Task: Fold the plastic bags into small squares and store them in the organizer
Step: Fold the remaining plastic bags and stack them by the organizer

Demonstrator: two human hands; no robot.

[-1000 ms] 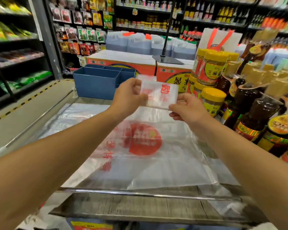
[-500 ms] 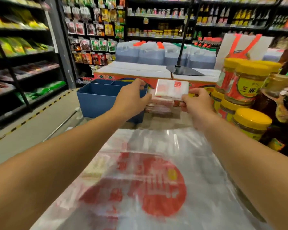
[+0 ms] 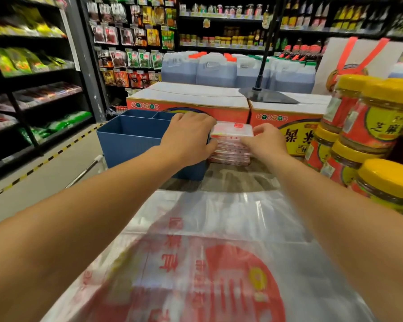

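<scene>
Wooden counter [image 3: 230, 180]: both hands grip glossy square folded bags [image 3: 230, 145].

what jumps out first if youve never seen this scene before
Both hands, left and right, meet on a stack of folded bags beside the blue organizer. A flat plastic bag with a red circle fills the foreground, and yellow-lidded jars crowd the right.

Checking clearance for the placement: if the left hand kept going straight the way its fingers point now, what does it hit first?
Likely the red-and-white carton just behind the blue organizer. The left hand points away from the camera over the organizer's right rim, beside the folded bag stack. Depth is unclear.
</scene>
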